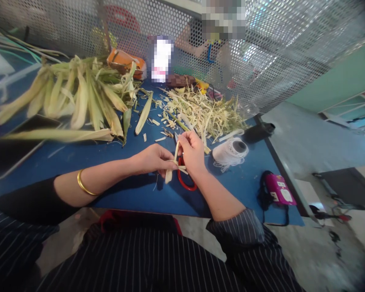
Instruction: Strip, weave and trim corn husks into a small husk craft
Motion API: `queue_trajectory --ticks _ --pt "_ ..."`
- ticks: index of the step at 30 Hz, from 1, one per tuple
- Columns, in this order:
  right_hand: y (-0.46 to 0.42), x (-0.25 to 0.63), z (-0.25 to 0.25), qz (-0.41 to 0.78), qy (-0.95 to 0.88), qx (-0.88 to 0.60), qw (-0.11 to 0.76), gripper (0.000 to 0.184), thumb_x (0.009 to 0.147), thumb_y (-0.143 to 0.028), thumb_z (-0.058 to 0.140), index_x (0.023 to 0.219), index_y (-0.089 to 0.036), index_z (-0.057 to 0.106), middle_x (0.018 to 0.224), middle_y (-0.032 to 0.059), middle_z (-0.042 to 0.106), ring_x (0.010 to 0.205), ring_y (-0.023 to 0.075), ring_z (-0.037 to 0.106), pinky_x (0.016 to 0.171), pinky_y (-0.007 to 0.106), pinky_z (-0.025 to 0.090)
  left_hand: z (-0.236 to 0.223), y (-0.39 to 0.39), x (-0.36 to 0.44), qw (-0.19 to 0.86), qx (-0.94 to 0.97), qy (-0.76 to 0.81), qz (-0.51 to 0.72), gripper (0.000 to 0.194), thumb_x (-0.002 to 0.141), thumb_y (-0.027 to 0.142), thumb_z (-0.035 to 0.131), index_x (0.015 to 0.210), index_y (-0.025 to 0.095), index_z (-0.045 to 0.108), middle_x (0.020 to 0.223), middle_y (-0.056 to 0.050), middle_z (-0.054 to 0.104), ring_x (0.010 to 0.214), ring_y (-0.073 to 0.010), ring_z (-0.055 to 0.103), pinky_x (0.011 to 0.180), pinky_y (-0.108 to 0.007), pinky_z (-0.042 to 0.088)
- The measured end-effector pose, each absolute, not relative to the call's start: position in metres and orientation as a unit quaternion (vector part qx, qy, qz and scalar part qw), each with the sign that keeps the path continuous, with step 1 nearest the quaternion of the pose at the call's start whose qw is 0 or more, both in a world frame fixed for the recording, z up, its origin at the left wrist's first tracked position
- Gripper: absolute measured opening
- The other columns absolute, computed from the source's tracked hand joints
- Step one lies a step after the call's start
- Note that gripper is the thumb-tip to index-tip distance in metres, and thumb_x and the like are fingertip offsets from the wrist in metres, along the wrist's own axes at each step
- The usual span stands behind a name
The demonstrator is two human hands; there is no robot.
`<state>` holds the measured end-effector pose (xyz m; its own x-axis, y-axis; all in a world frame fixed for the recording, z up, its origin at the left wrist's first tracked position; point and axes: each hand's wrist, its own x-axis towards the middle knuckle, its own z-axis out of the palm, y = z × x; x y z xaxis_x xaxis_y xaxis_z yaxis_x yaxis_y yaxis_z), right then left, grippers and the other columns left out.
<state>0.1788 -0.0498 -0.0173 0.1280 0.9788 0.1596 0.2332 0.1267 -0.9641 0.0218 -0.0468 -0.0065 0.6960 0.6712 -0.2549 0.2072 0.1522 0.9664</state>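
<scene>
My left hand (pixel 154 159) pinches a small folded piece of pale corn husk (pixel 169 175) above the blue table. With closed fingertips my right hand (pixel 192 151) grips an upright strip of the same husk (pixel 177 152). The strips cross between the two hands, and one short end sticks out toward my right wrist. Scissors with red handles (pixel 187 184) lie on the table just beneath, partly hidden by my right hand. A thin thread hangs below my left fingers. To the right of my hands is a spool of white thread (pixel 229 153).
Corn husks (pixel 82 93) are heaped at left, beside a dark tray (pixel 21 150). Shredded husk scraps (pixel 207 111) pile up behind my hands. A black bottle (pixel 259 132) and a magenta pouch (pixel 280 189) sit near the right edge. A perforated metal screen (pixel 176 20) stands behind.
</scene>
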Motion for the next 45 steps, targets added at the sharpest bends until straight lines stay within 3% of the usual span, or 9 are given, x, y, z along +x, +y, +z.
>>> queue_trajectory --ticks 8,12,20,23,26,29,34,39,45 --pt "-0.044 0.189 -0.013 0.422 -0.54 -0.523 0.506 0.033 0.087 -0.054 0.053 0.084 -0.021 0.059 0.072 -0.0005 0.06 0.057 0.0099 0.056 0.051 0.024 0.043 -0.007 -0.033 0.018 0.7 0.472 0.415 0.34 0.023 0.072 0.037 0.077 0.077 0.015 0.073 0.067 -0.003 0.068 0.054 -0.0089 0.061 0.061 -0.023 0.055" --pt "-0.049 0.183 -0.016 0.441 -0.554 -0.511 0.487 0.022 0.079 -0.041 0.067 0.075 -0.02 0.06 0.06 -0.0047 0.054 0.048 0.0081 0.048 0.049 0.023 0.042 -0.006 -0.03 0.014 0.706 0.476 0.415 0.32 0.029 0.068 0.04 0.081 0.073 0.014 0.07 0.063 -0.003 0.067 0.054 -0.0095 0.062 0.06 -0.022 0.054" --pt "-0.043 0.182 -0.027 0.414 -0.502 -0.526 0.548 0.014 0.08 -0.03 0.063 0.071 -0.02 0.059 0.056 -0.0047 0.052 0.047 0.0102 0.049 0.049 0.026 0.04 -0.007 -0.034 0.017 0.707 0.506 0.402 0.288 0.03 0.068 0.039 0.081 0.081 0.012 0.075 0.074 -0.01 0.074 0.062 -0.0143 0.068 0.068 -0.029 0.057" --pt "-0.043 0.188 -0.024 0.295 -0.583 -0.546 0.524 0.016 0.087 -0.033 0.055 0.083 -0.02 0.063 0.07 0.0006 0.062 0.064 0.0155 0.06 0.064 0.032 0.049 -0.008 -0.034 0.018 0.709 0.474 0.422 0.308 0.027 0.071 0.037 0.079 0.081 0.013 0.074 0.075 -0.01 0.074 0.062 -0.0145 0.069 0.068 -0.028 0.057" --pt "-0.05 0.192 -0.014 0.022 -0.685 -0.529 0.501 0.02 0.09 -0.033 0.055 0.103 -0.021 0.065 0.098 0.0079 0.067 0.093 0.0215 0.062 0.085 0.039 0.047 -0.006 -0.032 0.017 0.725 0.43 0.413 0.344 0.026 0.075 0.037 0.076 0.084 0.012 0.073 0.082 -0.011 0.075 0.068 -0.0154 0.07 0.07 -0.027 0.057" --pt "-0.058 0.19 -0.006 -0.138 -0.808 -0.426 0.384 0.022 0.091 -0.026 0.055 0.111 -0.022 0.063 0.093 0.0055 0.068 0.087 0.0195 0.061 0.087 0.039 0.041 -0.002 -0.029 0.015 0.748 0.369 0.396 0.384 0.012 0.08 0.023 0.068 0.083 0.011 0.071 0.078 -0.008 0.073 0.066 -0.0137 0.069 0.067 -0.026 0.057" --pt "-0.06 0.183 -0.008 -0.238 -0.88 -0.362 0.195 0.022 0.096 -0.017 0.045 0.108 -0.017 0.063 0.087 0.0043 0.068 0.075 0.0164 0.056 0.081 0.036 0.037 0.002 -0.029 0.018 0.762 0.348 0.384 0.388 0.009 0.076 0.007 0.064 0.082 0.01 0.07 0.074 -0.006 0.07 0.06 -0.0088 0.064 0.064 -0.021 0.053" --pt "-0.059 0.183 -0.009 -0.308 -0.88 -0.32 0.17 0.023 0.096 -0.013 0.043 0.106 -0.016 0.063 0.088 0.0054 0.067 0.073 0.0168 0.053 0.078 0.036 0.036 -0.001 -0.031 0.02 0.775 0.366 0.367 0.36 0.006 0.075 0.012 0.07 0.079 0.009 0.071 0.074 -0.006 0.07 0.061 -0.0073 0.062 0.063 -0.018 0.05" --pt "-0.062 0.181 -0.01 -0.278 -0.876 -0.317 0.233 0.02 0.095 -0.011 0.042 0.091 -0.016 0.061 0.087 0.0053 0.069 0.074 0.0152 0.055 0.078 0.034 0.038 -0.008 -0.033 0.021 0.751 0.387 0.366 0.391 0.015 0.07 0.022 0.078 0.072 0.01 0.069 0.068 -0.004 0.067 0.062 -0.009 0.062 0.065 -0.021 0.05"
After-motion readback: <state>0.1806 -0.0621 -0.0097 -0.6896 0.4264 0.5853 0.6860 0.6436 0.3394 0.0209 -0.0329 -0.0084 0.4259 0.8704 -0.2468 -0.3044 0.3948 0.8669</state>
